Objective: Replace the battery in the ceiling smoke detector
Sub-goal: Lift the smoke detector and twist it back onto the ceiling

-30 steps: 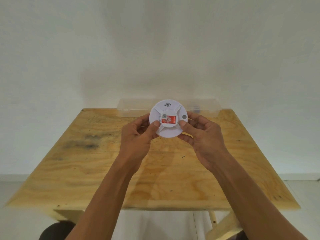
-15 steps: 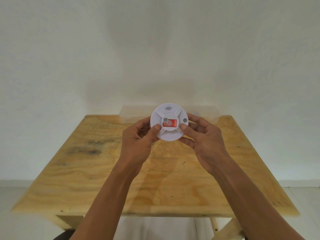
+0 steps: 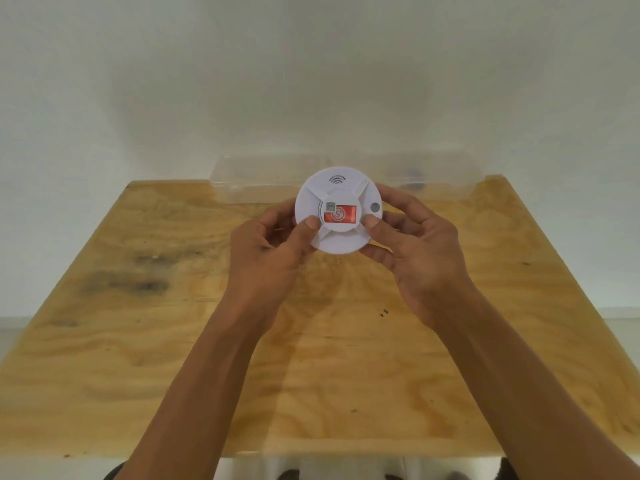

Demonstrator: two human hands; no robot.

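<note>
Gripping one round white plastic smoke detector (image 3: 338, 211) above the plywood table (image 3: 138, 341), the left hand (image 3: 266, 251) curls at its 8 o'clock edge, the right hand (image 3: 415, 251) at 4 o'clock. One red rectangular label (image 3: 341, 215) sits central; one clear box (image 3: 263, 178) lies at 12 o'clock.

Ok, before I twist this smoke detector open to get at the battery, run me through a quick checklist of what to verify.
1. Both hands on the smoke detector: ok, the left hand and right hand grip opposite edges.
2. Thumbs clear of the red label: ok, they rest on the rim either side.
3. Detector over the wooden table in case it drops: ok.
4. Cover already loosened: cannot tell.
5. Replacement battery at hand: cannot tell, the clear plastic box behind holds something dark and blurred.
</note>
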